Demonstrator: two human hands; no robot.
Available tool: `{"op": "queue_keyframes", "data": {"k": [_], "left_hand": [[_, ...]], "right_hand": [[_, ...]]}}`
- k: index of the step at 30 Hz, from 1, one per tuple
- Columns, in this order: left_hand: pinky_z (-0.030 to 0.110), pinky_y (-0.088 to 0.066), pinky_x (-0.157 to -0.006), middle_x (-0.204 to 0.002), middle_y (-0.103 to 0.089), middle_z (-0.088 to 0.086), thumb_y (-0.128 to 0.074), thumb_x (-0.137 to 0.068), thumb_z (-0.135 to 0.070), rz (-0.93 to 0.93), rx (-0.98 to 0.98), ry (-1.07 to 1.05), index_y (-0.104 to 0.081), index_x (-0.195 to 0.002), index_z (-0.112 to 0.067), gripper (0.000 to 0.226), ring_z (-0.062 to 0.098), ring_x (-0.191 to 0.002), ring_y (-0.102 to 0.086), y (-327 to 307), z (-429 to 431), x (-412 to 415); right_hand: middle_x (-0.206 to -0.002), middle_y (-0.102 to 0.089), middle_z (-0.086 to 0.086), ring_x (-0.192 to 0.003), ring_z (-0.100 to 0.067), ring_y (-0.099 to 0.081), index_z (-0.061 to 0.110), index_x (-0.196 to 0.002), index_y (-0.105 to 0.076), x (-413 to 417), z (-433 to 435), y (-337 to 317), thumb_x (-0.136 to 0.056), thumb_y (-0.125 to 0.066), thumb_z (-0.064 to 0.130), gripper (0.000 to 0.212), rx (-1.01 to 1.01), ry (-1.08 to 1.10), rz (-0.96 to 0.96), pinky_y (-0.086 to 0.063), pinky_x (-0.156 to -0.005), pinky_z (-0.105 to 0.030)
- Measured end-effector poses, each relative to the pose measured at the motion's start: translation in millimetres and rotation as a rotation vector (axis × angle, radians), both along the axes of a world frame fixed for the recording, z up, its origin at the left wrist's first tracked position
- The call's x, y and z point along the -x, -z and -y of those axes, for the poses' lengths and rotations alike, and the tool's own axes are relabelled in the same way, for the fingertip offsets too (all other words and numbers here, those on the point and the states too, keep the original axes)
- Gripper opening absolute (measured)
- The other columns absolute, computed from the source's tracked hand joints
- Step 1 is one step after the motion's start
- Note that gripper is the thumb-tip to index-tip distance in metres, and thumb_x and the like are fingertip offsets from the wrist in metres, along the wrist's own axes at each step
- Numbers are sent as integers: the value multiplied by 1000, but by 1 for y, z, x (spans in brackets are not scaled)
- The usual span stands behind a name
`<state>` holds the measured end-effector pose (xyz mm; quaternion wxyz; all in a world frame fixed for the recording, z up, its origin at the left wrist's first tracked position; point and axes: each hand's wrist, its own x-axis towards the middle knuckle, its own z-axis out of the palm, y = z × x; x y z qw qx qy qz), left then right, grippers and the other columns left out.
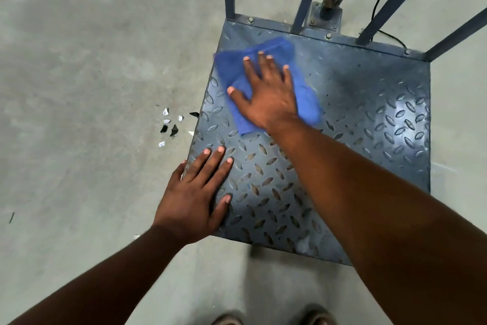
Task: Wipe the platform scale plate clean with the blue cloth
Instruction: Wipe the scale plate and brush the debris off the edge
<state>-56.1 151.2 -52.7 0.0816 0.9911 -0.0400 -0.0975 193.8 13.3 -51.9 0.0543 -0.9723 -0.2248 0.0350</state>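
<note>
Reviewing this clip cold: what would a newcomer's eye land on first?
The blue cloth, pressed flat under the right hand at the far left of the diamond-tread scale plate. Next, the left hand braced on the plate's near-left edge, and torn scraps on the concrete floor beside it.

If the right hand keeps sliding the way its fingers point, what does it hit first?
Probably the blue frame rail at the plate's far edge; the right hand and blue cloth sit just short of it.
</note>
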Motion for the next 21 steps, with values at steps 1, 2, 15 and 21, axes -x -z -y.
{"op": "queue_keyframes", "data": {"k": [1,2,15,21], "left_hand": [[53,-30,-126,-181,-6,-6,-36,-104,-60,4,3,-3,-16,-172,-31,76,20,-167,-10,0,0,1],[53,-30,-126,-181,-5,-6,-36,-104,-61,8,3,-3,-16,-172,-32,76,19,-167,-9,1,0,1],[53,-31,-124,-176,-28,2,-40,-103,-56,17,-10,-1,-39,-164,-23,70,24,-164,-22,-4,3,-1],[51,-31,-123,-177,-27,1,-42,-103,-56,56,-1,-11,-39,-165,-24,70,23,-164,-22,-4,4,1]], "right_hand": [[-173,-11,-6,-160,-26,-9,28,-165,-18,-5,3,0,-96,-19,75,84,11,70,-17,-5,-128,-54],[-173,-9,-7,-160,-26,-6,27,-165,-16,-5,3,0,-96,-18,76,85,20,111,-24,-4,-128,-55],[-172,-16,-8,-159,-24,-13,24,-164,-23,94,-6,-2,-100,-23,63,75,21,-61,-3,-9,-127,-54],[-171,-20,-6,-158,-24,-19,24,-163,-27,98,18,-2,-101,-28,61,72,3,-113,32,-13,-127,-52]]}}
